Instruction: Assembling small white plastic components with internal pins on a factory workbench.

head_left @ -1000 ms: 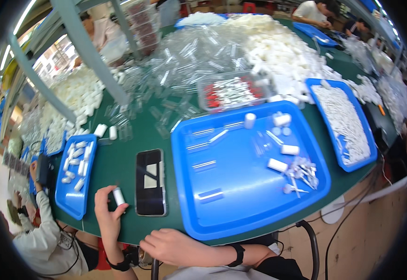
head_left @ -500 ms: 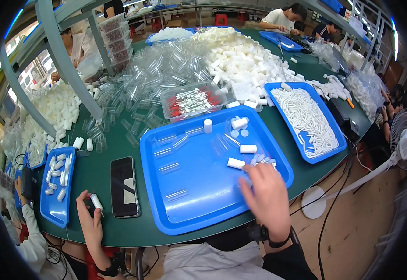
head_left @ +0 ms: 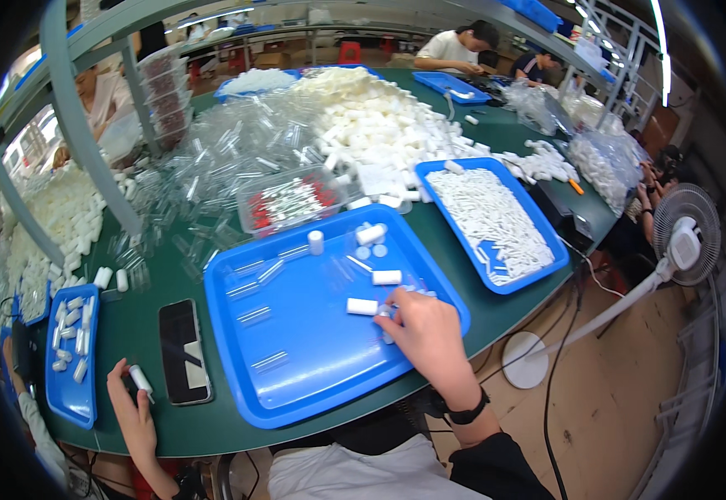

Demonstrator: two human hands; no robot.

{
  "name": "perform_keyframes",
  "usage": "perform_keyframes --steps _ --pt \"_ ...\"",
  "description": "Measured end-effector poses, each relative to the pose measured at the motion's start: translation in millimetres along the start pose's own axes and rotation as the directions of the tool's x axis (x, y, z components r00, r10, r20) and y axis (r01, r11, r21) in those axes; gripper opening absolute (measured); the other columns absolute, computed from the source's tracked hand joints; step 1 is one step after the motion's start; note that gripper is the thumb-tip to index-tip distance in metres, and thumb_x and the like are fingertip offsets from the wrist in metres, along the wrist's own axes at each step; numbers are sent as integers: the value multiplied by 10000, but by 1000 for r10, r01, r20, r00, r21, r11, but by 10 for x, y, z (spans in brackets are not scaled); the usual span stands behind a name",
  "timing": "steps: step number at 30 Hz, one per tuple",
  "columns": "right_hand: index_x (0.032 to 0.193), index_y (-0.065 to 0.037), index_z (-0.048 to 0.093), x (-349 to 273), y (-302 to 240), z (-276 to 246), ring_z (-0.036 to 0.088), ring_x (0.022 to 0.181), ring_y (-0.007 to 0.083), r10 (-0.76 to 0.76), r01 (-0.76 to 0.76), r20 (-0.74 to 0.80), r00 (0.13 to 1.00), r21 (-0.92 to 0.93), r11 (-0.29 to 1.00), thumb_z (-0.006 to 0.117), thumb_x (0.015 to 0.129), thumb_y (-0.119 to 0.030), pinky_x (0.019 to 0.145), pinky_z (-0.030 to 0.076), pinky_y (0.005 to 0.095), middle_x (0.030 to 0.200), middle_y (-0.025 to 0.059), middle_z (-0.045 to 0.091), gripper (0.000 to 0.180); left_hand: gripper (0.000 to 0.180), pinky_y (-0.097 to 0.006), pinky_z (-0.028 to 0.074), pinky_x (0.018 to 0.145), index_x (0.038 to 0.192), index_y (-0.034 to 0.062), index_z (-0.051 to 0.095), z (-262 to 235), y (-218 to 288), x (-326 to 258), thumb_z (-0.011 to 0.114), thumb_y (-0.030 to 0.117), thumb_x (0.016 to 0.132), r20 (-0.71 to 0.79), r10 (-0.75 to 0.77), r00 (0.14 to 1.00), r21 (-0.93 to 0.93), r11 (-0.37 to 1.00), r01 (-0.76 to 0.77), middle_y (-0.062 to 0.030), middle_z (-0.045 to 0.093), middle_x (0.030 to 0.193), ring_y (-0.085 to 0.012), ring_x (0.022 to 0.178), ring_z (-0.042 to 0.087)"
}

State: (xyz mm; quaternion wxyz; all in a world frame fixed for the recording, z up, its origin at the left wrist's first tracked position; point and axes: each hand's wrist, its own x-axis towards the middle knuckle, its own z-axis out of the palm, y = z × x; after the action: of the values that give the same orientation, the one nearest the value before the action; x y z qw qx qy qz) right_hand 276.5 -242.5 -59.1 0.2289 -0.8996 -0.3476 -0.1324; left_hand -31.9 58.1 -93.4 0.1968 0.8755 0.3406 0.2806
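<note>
My left hand (head_left: 135, 417) is at the near left edge of the table, its fingers closed round a white plastic cylinder (head_left: 140, 380) with a thin pin-like end. In the large blue tray (head_left: 234, 367), my right hand (head_left: 431, 333) reaches over the right side with thumb and forefinger pinched together. Its fingertips are at a few small translucent discs, and what they grip is hidden. Just beside them lies a white cylinder (head_left: 361, 307). Another white cylinder (head_left: 387, 277) rests beyond it, and a third (head_left: 316, 242) stands upright. Clear tubes (head_left: 254, 316) lie along the tray's left side.
A black phone (head_left: 181, 350) lies left of the tray. The small blue tray (head_left: 88, 392) holds finished-looking white pieces; the right blue tray (head_left: 552, 250) holds many small white sticks. Behind are a clear box (head_left: 250, 221), tube heaps (head_left: 229, 142) and white caps (head_left: 371, 125). A fan (head_left: 683, 237) stands right.
The whole view has shifted left. My right hand's fingers have come together in a pinch at the discs. My left hand keeps its hold on the cylinder, which has tilted slightly.
</note>
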Motion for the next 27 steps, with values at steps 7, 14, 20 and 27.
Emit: perform_keyframes --steps 7,14,20,27 --pt "746 -56 589 26 -13 44 632 604 247 95 -95 -11 995 -16 995 782 685 -262 513 462 357 644 79 635 289 442 -351 322 1002 1309 1 403 10 -54 5 397 304 986 16 36 999 24 999 -37 -153 457 1244 -281 1170 447" --pt "790 -28 608 5 -70 37 637 663 284 115 -114 15 993 -67 991 743 725 -199 580 493 371 734 114 634 227 469 -381 286 1040 1287 -9 418 10 4 12 385 341 978 11 32 999 57 998 -33 -177 455 1252 -329 1204 424" --pt "873 -1 577 65 -93 61 635 734 324 76 -73 50 996 -64 995 718 750 -181 608 511 403 880 149 579 259 449 -372 299 1024 1299 0 412 0 -64 9 409 303 969 -7 43 999 48 998 -43 -174 465 1226 -320 1175 436" --pt "904 1 515 122 -41 -158 554 801 335 22 -2 -119 993 169 986 649 841 -176 687 444 409 859 158 532 231 508 -353 341 962 1362 35 357 23 -4 6 503 117 882 -26 -16 1000 -68 998 14 -153 486 1188 -292 1097 465"
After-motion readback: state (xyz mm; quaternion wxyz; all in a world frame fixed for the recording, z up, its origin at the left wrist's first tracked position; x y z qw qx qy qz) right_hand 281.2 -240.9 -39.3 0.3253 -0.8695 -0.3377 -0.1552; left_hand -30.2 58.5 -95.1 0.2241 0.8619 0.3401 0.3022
